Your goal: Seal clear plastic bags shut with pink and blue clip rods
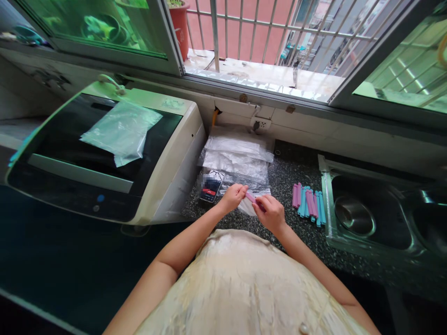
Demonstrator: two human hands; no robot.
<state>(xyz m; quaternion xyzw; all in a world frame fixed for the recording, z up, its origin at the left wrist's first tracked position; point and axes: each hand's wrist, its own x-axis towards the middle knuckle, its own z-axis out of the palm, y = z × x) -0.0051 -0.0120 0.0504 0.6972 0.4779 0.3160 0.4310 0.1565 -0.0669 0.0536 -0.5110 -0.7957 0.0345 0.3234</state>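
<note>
Over the counter's front part, both hands meet at a pink bag clip (250,198). My left hand (233,197) is closed in a pinch at the clip's left end. The fingers of my right hand (271,211) are wrapped round its other end and hide part of it. A clear plastic bag (246,207) hangs just below the clip, between the hands; whether the clip is fastened on it I cannot tell. Behind the hands lie several clear plastic bags (237,156), flat and overlapping. To the right, pink and blue bag clips (309,202) rest in a loose row.
A phone (211,186) lies left of my hands. Further left stands a washing machine (171,172) with clear plastic bags (122,128) on its lid. At right, a steel sink (324,204) holds a metal bowl (354,216). A wall socket (261,123) and barred window are behind.
</note>
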